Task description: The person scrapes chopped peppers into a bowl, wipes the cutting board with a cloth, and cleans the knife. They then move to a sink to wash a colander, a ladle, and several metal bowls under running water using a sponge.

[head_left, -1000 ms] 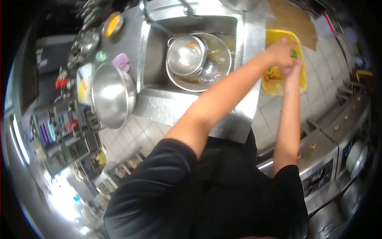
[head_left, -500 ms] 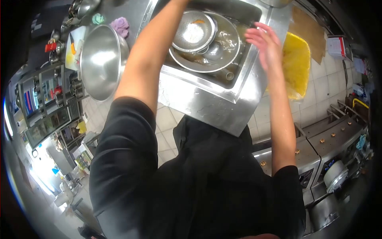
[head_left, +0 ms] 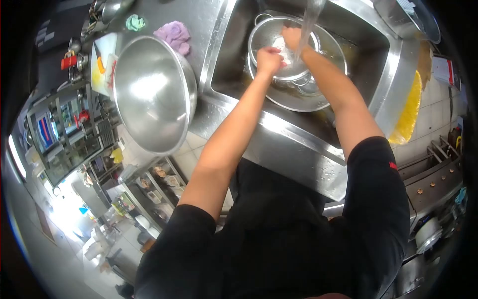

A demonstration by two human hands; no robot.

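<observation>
Water (head_left: pixel 310 20) streams from above onto a metal colander (head_left: pixel 264 37) that stands in a larger metal bowl (head_left: pixel 337 50) in the sink. My left hand (head_left: pixel 269 61) is over the colander's near left side, its fingers curled; what they hold is too small to name. At the colander's far side, my right hand (head_left: pixel 293 37) is closed beside the stream, and its fingertips are hidden. A small metal ladle or cup (head_left: pixel 307 85) lies in the bowl, next to the colander.
Left of the sink (head_left: pixel 376 70) a big metal bowl (head_left: pixel 149 94) stands by a purple cloth (head_left: pixel 174 36), a green cloth (head_left: pixel 135 23) and a cutting board (head_left: pixel 102 74) with a knife. A metal pot (head_left: pixel 398 20) is at the back right, above a yellow container (head_left: pixel 411 112).
Water now runs into the colander. My left hand has come back into view and my right hand has moved from the sink's right edge to the colander. The view has shifted.
</observation>
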